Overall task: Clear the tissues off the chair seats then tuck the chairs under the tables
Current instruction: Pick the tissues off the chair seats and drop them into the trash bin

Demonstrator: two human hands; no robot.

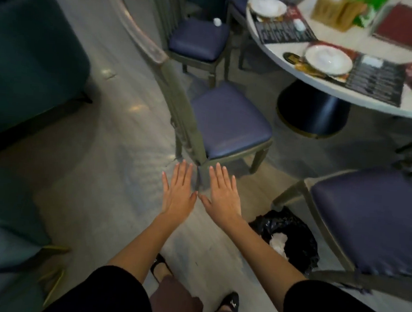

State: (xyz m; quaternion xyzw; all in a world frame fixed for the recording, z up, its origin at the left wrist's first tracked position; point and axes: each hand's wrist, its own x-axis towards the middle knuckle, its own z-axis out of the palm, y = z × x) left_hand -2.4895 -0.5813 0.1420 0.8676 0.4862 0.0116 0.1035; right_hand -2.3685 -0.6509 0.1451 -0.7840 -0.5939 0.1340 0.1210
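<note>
My left hand [179,192] and my right hand [223,195] are held out flat, side by side, fingers straight, empty, just in front of the near chair [228,122]. That chair has a bare blue seat and a grey-green frame and stands out from the round white table [279,45]. A crumpled white tissue [217,21] lies on the blue seat of the far chair [197,40]. A third chair [370,219] with a bare blue seat stands at the right.
A bin lined with a black bag [291,236] holding white tissue stands on the floor by my right arm. The table carries plates, menus and a tissue box on a black pedestal [313,111]. Dark teal sofas [32,56] fill the left side.
</note>
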